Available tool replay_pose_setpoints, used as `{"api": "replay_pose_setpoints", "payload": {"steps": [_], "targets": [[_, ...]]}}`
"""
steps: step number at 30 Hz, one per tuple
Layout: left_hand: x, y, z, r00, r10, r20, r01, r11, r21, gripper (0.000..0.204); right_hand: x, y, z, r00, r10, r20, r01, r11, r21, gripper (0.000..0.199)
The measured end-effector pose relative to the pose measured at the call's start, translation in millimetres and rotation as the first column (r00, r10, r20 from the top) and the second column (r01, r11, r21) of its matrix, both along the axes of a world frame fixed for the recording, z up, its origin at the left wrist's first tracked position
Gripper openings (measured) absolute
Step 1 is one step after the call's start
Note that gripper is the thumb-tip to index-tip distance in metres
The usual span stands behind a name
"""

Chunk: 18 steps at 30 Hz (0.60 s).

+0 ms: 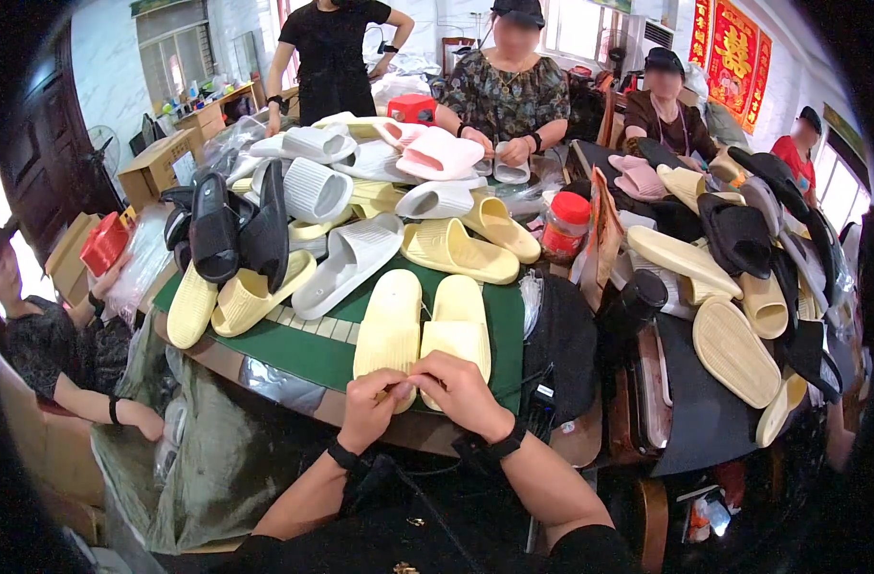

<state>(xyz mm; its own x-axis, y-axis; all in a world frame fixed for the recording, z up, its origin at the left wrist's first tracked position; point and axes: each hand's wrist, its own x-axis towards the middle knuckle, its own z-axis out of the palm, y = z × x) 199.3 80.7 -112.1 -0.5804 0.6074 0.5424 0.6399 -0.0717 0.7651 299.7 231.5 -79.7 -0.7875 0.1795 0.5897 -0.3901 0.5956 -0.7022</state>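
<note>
Two pale yellow slippers lie side by side at the near edge of the green table mat: the left slipper (389,320) and the right slipper (459,320). My left hand (370,409) is closed in a pinch over the near end of the left slipper. Beside it, my right hand (464,394) also pinches, over the near end of the right slipper. The fingertips of both hands meet between the two slippers. Anything between them is too small to make out. Just beyond lie a grey slipper (346,268) and another yellow slipper (456,251).
A heap of grey, pink, yellow and black slippers (317,191) covers the table's far part. At right stand a red-lidded jar (565,228), a black bottle (638,298) and more slippers (736,350). Several people sit or stand around; one at left holds red ribbon (104,245).
</note>
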Motion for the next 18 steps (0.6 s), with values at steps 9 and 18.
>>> {"api": "replay_pose_setpoints", "payload": {"steps": [9,18], "targets": [[-1.7,-0.8,-1.5,1.000,0.014,0.022,-0.013,1.000,-0.010,0.008,-3.0,1.7,-3.5,1.000,-0.012,0.015,0.012,1.000,0.018,0.008],[-2.0,-2.3,-0.9,1.000,-0.004,0.005,0.004,1.000,0.013,0.009,-3.0,0.5,-1.9,1.000,-0.004,0.030,0.003,1.000,0.031,0.010]]}}
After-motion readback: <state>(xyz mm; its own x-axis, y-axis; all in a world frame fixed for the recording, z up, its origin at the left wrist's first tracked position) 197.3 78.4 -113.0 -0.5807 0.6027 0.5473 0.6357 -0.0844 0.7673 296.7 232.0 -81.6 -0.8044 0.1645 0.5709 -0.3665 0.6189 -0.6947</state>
